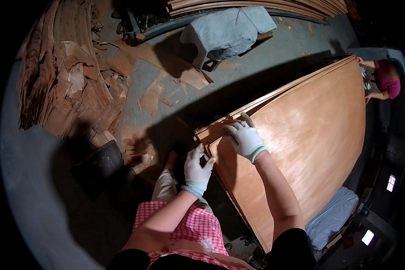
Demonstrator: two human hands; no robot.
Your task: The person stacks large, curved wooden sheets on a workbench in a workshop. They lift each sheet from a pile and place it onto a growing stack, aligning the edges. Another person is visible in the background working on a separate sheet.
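A large stack of thin wood sheets (pixel 301 135), like veneer or plywood, stands at waist height in front of me on the right. The top sheet sits slightly askew, so the sheets beneath show along the far left edge. My left hand (pixel 196 173), in a white glove, is at the stack's near left corner, thumb and fingers apart beside the sheet edges. My right hand (pixel 246 138), gloved too, rests on the top sheet near that corner with fingers spread across its edge. Whether either hand pinches a sheet cannot be made out.
A co-worker (pixel 387 81) in a magenta top has both hands at the stack's far end. Torn veneer scraps (pixel 76 76) are heaped on the left. A grey-covered block (pixel 227 33) stands ahead; a covered pile (pixel 333 216) lies to the right.
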